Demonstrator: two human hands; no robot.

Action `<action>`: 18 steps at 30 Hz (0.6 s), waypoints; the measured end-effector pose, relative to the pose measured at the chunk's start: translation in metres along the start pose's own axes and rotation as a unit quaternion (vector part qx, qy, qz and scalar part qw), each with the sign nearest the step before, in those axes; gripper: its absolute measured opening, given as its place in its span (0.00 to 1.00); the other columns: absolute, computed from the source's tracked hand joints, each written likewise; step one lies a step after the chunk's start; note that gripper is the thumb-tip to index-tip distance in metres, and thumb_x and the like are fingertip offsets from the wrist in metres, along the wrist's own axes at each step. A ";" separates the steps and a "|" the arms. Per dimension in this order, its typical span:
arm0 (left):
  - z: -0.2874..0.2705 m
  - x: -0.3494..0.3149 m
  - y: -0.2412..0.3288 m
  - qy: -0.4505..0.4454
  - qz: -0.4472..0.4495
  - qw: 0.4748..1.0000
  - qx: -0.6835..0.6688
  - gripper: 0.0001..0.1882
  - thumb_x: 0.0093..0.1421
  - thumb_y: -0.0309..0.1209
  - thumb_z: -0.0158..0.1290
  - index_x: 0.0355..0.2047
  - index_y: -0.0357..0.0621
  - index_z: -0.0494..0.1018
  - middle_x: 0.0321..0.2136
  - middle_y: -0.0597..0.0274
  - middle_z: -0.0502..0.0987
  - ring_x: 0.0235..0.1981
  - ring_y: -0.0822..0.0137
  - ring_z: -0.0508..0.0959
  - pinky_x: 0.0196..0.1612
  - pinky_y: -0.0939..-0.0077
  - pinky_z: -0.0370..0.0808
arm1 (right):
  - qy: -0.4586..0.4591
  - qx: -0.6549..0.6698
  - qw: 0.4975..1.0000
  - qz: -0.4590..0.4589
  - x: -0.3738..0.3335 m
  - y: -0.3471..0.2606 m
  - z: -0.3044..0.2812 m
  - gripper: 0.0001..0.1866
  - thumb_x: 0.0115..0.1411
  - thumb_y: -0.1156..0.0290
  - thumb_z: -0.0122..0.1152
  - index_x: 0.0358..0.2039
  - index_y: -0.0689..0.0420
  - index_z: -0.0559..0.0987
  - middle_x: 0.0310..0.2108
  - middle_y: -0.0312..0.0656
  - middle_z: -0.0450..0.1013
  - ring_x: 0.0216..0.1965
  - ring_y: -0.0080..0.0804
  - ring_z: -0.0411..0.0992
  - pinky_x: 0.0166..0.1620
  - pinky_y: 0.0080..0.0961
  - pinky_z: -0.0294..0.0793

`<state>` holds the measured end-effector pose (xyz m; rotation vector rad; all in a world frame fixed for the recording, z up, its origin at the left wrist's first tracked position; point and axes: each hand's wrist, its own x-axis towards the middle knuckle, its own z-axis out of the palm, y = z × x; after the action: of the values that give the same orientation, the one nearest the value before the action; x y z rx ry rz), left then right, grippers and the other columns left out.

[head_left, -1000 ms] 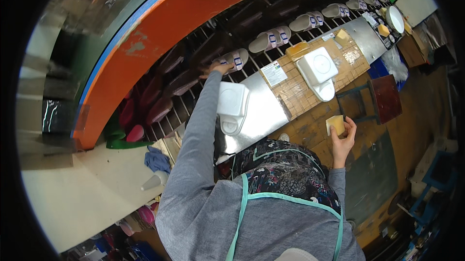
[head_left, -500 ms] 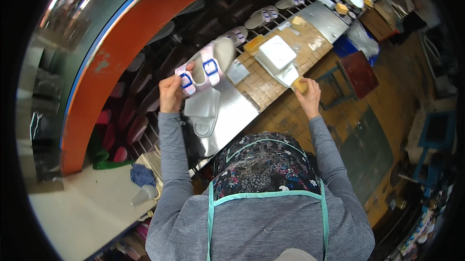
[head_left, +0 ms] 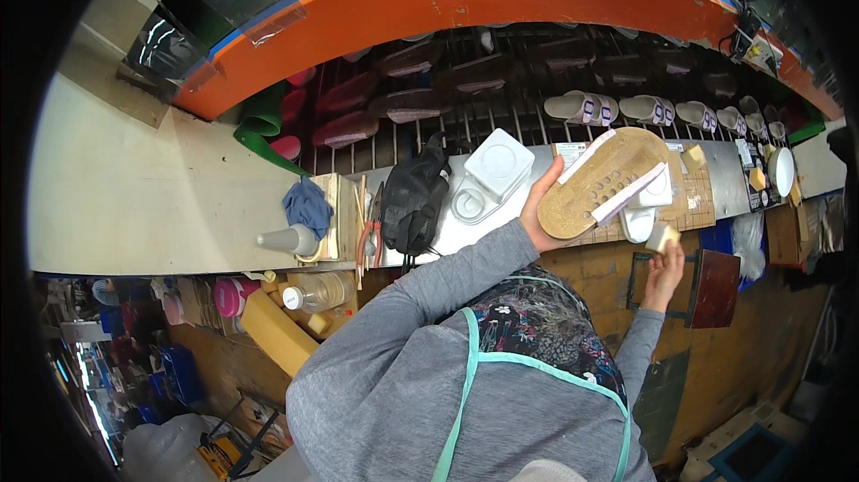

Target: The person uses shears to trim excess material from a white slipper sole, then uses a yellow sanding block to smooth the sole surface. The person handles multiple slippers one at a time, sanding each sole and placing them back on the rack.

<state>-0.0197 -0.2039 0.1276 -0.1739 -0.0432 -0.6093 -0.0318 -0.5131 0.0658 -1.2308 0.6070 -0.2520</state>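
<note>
My left hand grips the heel end of a sandal with its underside up. That underside is brown and speckled, with dark round dents along the middle and pale strap ends folded over both edges. Right of it, my right hand pinches a small yellow sponge, its upper part whitish. The sponge is close to a white plastic container that the sandal partly hides. Another white plastic container with a round opening stands left of the sandal on the metal bench.
Behind the bench, several strapped sandals lie on metal rods under an orange arch. A black bag, red-handled pliers and a blue cloth are at the left. A white bowl and a dark red stool are at the right.
My view has swung to the left. The sandal, strap side up before, is now underside up in my left hand. The sponge, previously at the white container's spout, is now raised slightly away.
</note>
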 end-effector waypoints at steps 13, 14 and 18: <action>0.038 -0.016 -0.032 0.084 0.027 0.959 0.270 0.32 0.71 0.53 0.36 0.64 0.42 0.60 0.56 0.52 0.72 0.55 0.61 0.74 0.58 0.65 0.71 | -0.189 -0.314 0.739 -0.565 -0.159 -0.118 0.117 0.25 0.39 0.78 0.73 0.42 0.53 0.79 0.45 0.42 0.77 0.48 0.38 0.73 0.54 0.34 0.66; 0.039 -0.021 -0.031 0.111 0.033 0.949 0.294 0.32 0.71 0.53 0.36 0.64 0.42 0.60 0.56 0.53 0.72 0.54 0.61 0.74 0.58 0.65 0.71 | -0.206 -0.327 0.728 -0.567 -0.163 -0.117 0.116 0.26 0.38 0.78 0.72 0.42 0.53 0.80 0.45 0.41 0.77 0.47 0.37 0.74 0.53 0.34 0.66; 0.041 -0.034 -0.029 0.126 0.050 0.936 0.325 0.31 0.71 0.52 0.34 0.64 0.44 0.60 0.56 0.54 0.71 0.53 0.61 0.74 0.57 0.64 0.71 | -0.270 -0.259 0.765 -0.523 -0.165 -0.115 0.116 0.28 0.36 0.80 0.72 0.43 0.53 0.80 0.43 0.41 0.77 0.45 0.37 0.74 0.52 0.33 0.67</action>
<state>-0.0631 -0.2008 0.1691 0.5431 0.0145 -0.4838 -0.0857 -0.3763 0.2456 -1.9993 -0.6412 -0.6519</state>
